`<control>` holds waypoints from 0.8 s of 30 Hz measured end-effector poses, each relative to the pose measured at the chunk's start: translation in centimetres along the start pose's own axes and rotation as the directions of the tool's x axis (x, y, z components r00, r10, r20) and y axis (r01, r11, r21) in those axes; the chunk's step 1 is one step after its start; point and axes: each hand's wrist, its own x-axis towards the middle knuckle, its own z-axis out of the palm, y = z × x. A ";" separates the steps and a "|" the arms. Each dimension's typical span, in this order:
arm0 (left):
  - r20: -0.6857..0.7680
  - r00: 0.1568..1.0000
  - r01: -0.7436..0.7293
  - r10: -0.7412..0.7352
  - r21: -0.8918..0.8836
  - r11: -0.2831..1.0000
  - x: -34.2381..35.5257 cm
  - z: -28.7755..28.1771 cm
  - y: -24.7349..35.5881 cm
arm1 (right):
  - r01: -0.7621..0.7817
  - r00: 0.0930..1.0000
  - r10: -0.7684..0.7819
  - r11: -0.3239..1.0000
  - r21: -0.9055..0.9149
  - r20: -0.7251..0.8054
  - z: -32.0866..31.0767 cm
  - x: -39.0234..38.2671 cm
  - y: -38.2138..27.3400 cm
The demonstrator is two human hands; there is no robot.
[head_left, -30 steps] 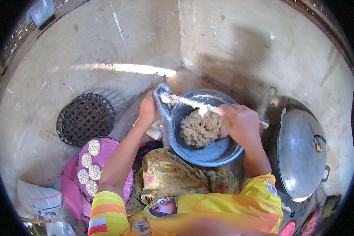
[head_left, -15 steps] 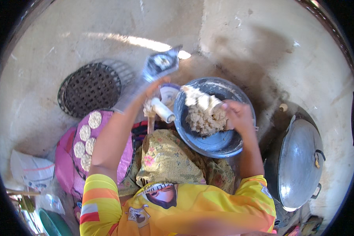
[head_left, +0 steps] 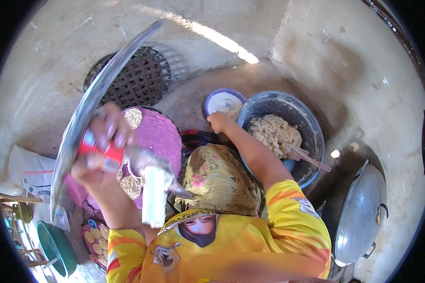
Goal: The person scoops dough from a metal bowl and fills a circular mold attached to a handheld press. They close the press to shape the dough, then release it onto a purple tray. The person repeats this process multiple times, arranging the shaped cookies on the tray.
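Note:
My left hand [head_left: 104,141], closed, is wrapped round the red part of a long, clear plastic-looking thing [head_left: 82,111], which looms blurred near the camera. Beside that hand a white tube [head_left: 154,195] points down over my lap; whether the two are joined I cannot tell. My right hand [head_left: 218,121] is at the near rim of a blue-rimmed bowl [head_left: 208,104] of white powder, with its fingers drawn together and the tips hidden. Right of it, pale dough [head_left: 274,134] lies in a blue tub [head_left: 316,146], and a pinkish, stick-like tool [head_left: 311,160] rests across the rim.
Coiled dough rounds [head_left: 133,119] lie on a pink-covered round surface [head_left: 163,129] at left. Behind it a dark woven basket [head_left: 146,80] leans on the wall. A large metal pan [head_left: 359,212] stands at right, a green basin [head_left: 56,250] at lower left.
The left hand has drawn back toward me and left with the clear thing. My right hand has let go of the dough-filled tube over the tub and moved left to the powder bowl.

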 end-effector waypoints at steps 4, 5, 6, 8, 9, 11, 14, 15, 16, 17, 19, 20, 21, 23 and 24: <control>-0.089 0.994 -0.047 0.058 0.117 0.992 -7.3 -3.6 4.6 | -0.101 0.974 0.177 0.900 -0.423 0.144 7.1 3.9 1.0; -0.120 0.989 -0.070 0.083 0.114 0.991 -9.0 -4.4 5.7 | -0.163 0.954 0.257 0.877 -0.452 0.154 8.4 4.0 1.4; -0.167 0.981 -0.078 0.101 0.134 0.988 -10.7 -5.2 6.6 | -0.149 0.967 0.223 0.888 -0.435 0.125 9.4 4.1 1.7; -0.271 0.952 -0.095 0.139 0.171 0.981 -14.0 -6.2 7.8 | -0.145 0.967 0.223 0.881 -0.451 0.125 10.5 4.1 2.0; -0.325 0.932 -0.101 0.159 0.189 0.977 -15.5 -6.5 8.3 | -0.143 0.966 0.220 0.894 -0.425 0.136 10.8 4.0 2.0; -0.419 0.887 -0.107 0.195 0.224 0.969 -18.0 -6.9 8.6 | -0.149 0.973 0.206 0.908 -0.391 0.107 10.8 3.8 1.8; -0.528 0.817 -0.108 0.233 0.255 0.961 -20.8 -7.0 8.5 | -0.139 0.970 0.212 0.885 -0.445 0.119 10.5 3.6 1.4; -0.552 0.798 -0.110 0.243 0.263 0.959 -21.5 -6.9 8.3 | -0.153 0.975 0.206 0.894 -0.421 0.083 10.5 3.6 1.4; -0.574 0.779 -0.110 0.251 0.269 0.957 -22.1 -6.9 8.2 | -0.169 0.974 0.216 0.900 -0.403 0.074 10.4 3.6 1.3; -0.590 0.765 -0.111 0.258 0.275 0.955 -22.7 -6.7 8.1 | -0.208 0.967 0.249 0.896 -0.391 0.057 10.4 3.5 1.3; -0.625 0.728 -0.113 0.280 0.292 0.950 -23.5 -6.4 7.9 | -0.260 0.955 0.293 0.904 -0.340 0.048 10.3 3.4 1.2; -0.634 0.721 -0.108 0.280 0.296 0.949 -23.8 -6.4 7.6 | -0.270 0.956 0.292 0.917 -0.293 0.033 10.2 3.3 1.2; -0.644 0.710 -0.109 0.285 0.300 0.948 -24.1 -6.2 7.5 | -0.307 0.946 0.324 0.916 -0.260 0.025 10.1 3.2 1.1; -0.659 0.694 -0.104 0.290 0.307 0.946 -24.5 -6.0 7.1 | -0.322 0.945 0.327 0.934 -0.153 0.003 9.7 3.0 0.9; -0.666 0.686 -0.102 0.293 0.311 0.945 -24.6 -5.9 7.0 | -0.306 0.951 0.308 0.941 -0.143 -0.009 9.4 2.9 0.7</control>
